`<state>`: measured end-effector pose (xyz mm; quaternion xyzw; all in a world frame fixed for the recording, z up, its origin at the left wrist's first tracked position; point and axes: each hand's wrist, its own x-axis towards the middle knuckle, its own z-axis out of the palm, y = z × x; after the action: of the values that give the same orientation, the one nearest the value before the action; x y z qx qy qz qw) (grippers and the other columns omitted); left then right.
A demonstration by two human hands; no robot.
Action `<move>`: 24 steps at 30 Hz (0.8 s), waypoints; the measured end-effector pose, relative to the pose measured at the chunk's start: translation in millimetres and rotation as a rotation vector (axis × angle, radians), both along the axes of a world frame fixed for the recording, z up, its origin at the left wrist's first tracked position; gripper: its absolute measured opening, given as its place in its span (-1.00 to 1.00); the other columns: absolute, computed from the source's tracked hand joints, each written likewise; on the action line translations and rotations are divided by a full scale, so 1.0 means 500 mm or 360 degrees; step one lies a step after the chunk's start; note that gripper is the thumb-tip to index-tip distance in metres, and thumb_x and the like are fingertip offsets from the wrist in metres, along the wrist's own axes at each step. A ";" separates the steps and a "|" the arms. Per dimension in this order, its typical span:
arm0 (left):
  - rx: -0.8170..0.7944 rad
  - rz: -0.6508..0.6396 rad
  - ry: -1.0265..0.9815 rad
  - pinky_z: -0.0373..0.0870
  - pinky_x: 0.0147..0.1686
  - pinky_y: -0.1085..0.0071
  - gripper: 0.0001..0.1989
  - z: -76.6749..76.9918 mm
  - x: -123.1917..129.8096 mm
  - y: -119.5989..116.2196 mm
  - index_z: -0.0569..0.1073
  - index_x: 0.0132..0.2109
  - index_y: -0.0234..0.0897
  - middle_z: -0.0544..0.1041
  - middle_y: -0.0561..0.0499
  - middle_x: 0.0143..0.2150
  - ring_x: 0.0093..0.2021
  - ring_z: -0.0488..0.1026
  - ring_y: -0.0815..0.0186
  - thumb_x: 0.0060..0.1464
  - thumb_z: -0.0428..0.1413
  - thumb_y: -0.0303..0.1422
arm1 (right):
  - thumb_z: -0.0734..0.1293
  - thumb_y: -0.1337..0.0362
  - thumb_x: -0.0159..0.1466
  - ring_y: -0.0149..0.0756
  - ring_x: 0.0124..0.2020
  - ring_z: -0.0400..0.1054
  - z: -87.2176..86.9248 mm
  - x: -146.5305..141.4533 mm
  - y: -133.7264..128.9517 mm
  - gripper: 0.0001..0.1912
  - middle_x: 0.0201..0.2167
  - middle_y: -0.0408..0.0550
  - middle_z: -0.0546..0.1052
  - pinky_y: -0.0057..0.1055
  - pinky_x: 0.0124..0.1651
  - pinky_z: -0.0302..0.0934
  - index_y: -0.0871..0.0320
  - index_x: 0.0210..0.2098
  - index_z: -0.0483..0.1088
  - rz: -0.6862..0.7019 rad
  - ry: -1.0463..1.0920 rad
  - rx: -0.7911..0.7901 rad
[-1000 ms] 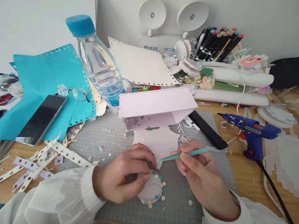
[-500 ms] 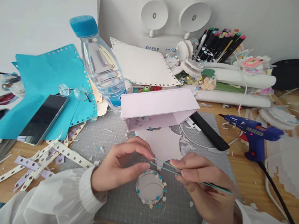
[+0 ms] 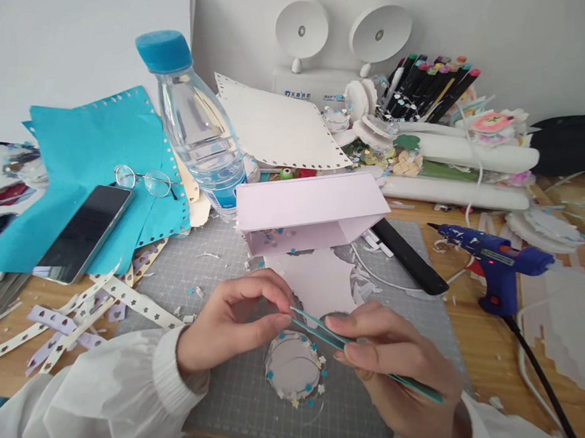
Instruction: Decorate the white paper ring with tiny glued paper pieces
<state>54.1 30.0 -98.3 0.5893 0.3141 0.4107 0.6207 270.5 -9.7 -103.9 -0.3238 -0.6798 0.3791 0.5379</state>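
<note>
At the near edge of the cutting mat (image 3: 353, 417), bare room in front and to the right of one paper disc (image 3: 292, 366), ringed with small blue and pale cut-outs. Above the mat, tweezers (image 3: 331, 340) aslant in the grasp of the right fingers (image 3: 383, 355); at the tips, left fingers (image 3: 265, 328) curled, cannot tell whether pinching anything. Farther on, one white paper sheet (image 3: 318, 281), just in front of one lilac box (image 3: 308, 200). Past the mat's right edge, on the bench (image 3: 463, 316), one glue gun (image 3: 502, 260). Leftward, one phone (image 3: 86, 231); beyond, one bottle (image 3: 203, 133); farthest, two lamp heads (image 3: 312, 37).
</note>
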 end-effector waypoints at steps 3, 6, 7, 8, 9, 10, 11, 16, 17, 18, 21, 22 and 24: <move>-0.0028 0.0003 -0.0003 0.37 -0.28 0.40 -0.95 0.000 -0.001 0.000 0.53 -0.33 -0.32 0.48 -0.08 -0.32 -0.29 0.42 0.30 0.06 0.18 -0.51 | 0.30 0.63 0.09 -0.20 -0.27 0.48 0.003 0.000 0.002 -0.36 -0.13 -0.06 0.58 -0.27 -0.37 0.42 -0.19 -0.02 0.45 0.0016 -0.0049 0.0032; -0.0045 -0.0002 -0.0030 0.38 -0.28 0.40 -0.94 0.000 -0.002 0.001 0.54 -0.33 -0.31 0.49 -0.08 -0.31 -0.29 0.43 0.30 0.06 0.18 -0.53 | 0.30 0.63 0.09 -0.21 -0.28 0.48 0.007 0.001 0.003 -0.37 -0.14 -0.06 0.58 -0.27 -0.38 0.41 -0.20 -0.02 0.45 0.0028 -0.0070 0.0046; -0.0047 -0.0001 -0.0038 0.38 -0.28 0.39 -0.93 -0.001 -0.002 0.001 0.54 -0.33 -0.31 0.49 -0.08 -0.31 -0.29 0.43 0.30 0.06 0.18 -0.53 | 0.30 0.63 0.09 -0.21 -0.28 0.48 0.008 0.001 0.003 -0.37 -0.14 -0.06 0.58 -0.27 -0.38 0.41 -0.20 -0.02 0.45 0.0035 -0.0085 0.0047; -0.0049 0.0007 -0.0045 0.38 -0.28 0.39 -0.93 -0.002 -0.002 0.002 0.55 -0.33 -0.31 0.50 -0.08 -0.32 -0.30 0.43 0.30 0.05 0.18 -0.53 | 0.30 0.63 0.10 -0.21 -0.28 0.48 0.007 0.002 0.003 -0.37 -0.14 -0.07 0.58 -0.27 -0.37 0.41 -0.20 -0.01 0.44 0.0042 -0.0100 0.0052; -0.0052 0.0023 -0.0048 0.37 -0.28 0.39 -0.93 -0.003 -0.002 0.003 0.55 -0.34 -0.31 0.50 -0.08 -0.33 -0.30 0.43 0.30 0.06 0.18 -0.52 | 0.30 0.62 0.10 -0.20 -0.28 0.48 0.007 0.004 0.002 -0.37 -0.14 -0.07 0.58 -0.26 -0.37 0.41 -0.21 -0.01 0.44 0.0042 -0.0115 0.0057; -0.0060 0.0053 -0.0048 0.36 -0.28 0.39 -0.93 -0.004 -0.003 0.004 0.55 -0.35 -0.31 0.50 -0.07 -0.33 -0.31 0.43 0.30 0.06 0.18 -0.52 | 0.30 0.61 0.11 -0.19 -0.28 0.48 0.006 0.005 0.001 -0.37 -0.13 -0.07 0.58 -0.25 -0.36 0.41 -0.21 0.00 0.43 0.0036 -0.0123 0.0067; -0.0074 0.0095 -0.0044 0.35 -0.27 0.39 -0.93 -0.006 -0.004 0.006 0.55 -0.36 -0.31 0.50 -0.06 -0.34 -0.30 0.42 0.30 0.07 0.18 -0.51 | 0.30 0.61 0.11 -0.19 -0.27 0.47 0.005 0.006 0.000 -0.37 -0.12 -0.07 0.58 -0.24 -0.36 0.41 -0.21 0.01 0.43 0.0032 -0.0126 0.0080; -0.0242 0.0344 -0.0055 0.27 -0.19 0.39 -0.90 -0.012 -0.010 0.012 0.50 -0.35 -0.28 0.45 -0.01 -0.33 -0.24 0.35 0.30 0.13 0.13 -0.43 | 0.35 0.62 0.07 -0.22 -0.28 0.47 0.008 0.003 0.000 -0.47 -0.22 -0.08 0.57 -0.26 -0.29 0.39 -0.10 -0.11 0.48 -0.0211 0.0030 0.0035; -0.0270 0.0364 -0.0071 0.25 -0.19 0.39 -0.88 -0.011 -0.009 0.013 0.48 -0.36 -0.29 0.42 -0.01 -0.34 -0.25 0.33 0.30 0.14 0.11 -0.42 | 0.36 0.61 0.07 -0.23 -0.27 0.47 0.009 0.001 0.003 -0.52 -0.27 -0.09 0.57 -0.25 -0.26 0.38 -0.08 -0.15 0.49 -0.0293 0.0083 0.0002; -0.0294 0.0379 -0.0094 0.23 -0.21 0.39 -0.87 -0.009 -0.008 0.014 0.45 -0.38 -0.29 0.40 0.00 -0.37 -0.27 0.30 0.30 0.14 0.08 -0.41 | 0.36 0.60 0.09 -0.23 -0.26 0.47 0.009 0.000 0.007 -0.57 -0.31 -0.10 0.55 -0.25 -0.23 0.38 -0.05 -0.19 0.50 -0.0367 0.0137 -0.0038; -0.0347 0.0392 -0.0165 0.18 -0.30 0.38 -0.83 -0.003 -0.001 0.015 0.33 -0.44 -0.30 0.30 0.01 -0.43 -0.36 0.22 0.32 0.12 0.01 -0.39 | 0.35 0.50 0.17 -0.23 -0.24 0.46 0.002 -0.003 0.023 -0.74 -0.37 -0.10 0.51 -0.23 -0.18 0.37 -0.01 -0.26 0.47 -0.0471 0.0255 -0.0198; -0.0360 0.0395 -0.0176 0.17 -0.32 0.38 -0.82 -0.002 0.002 0.015 0.29 -0.46 -0.30 0.27 0.02 -0.45 -0.38 0.20 0.32 0.11 -0.01 -0.38 | 0.35 0.45 0.19 -0.25 -0.25 0.46 -0.003 -0.004 0.030 -0.80 -0.37 -0.10 0.50 -0.24 -0.19 0.36 0.01 -0.28 0.46 -0.0476 0.0279 -0.0269; -0.0367 0.0405 -0.0161 0.14 -0.36 0.37 -0.79 -0.001 0.005 0.014 0.21 -0.48 -0.28 0.23 0.03 -0.47 -0.40 0.16 0.32 0.12 -0.04 -0.37 | 0.36 0.37 0.21 -0.31 -0.33 0.42 -0.014 -0.009 0.042 -0.90 -0.35 -0.10 0.49 -0.31 -0.26 0.33 0.03 -0.29 0.44 -0.0466 0.0315 -0.0425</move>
<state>56.5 37.0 -98.7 0.4483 0.3995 0.4765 0.6422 266.1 11.1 -111.1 -0.4486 -0.5132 0.4135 0.6037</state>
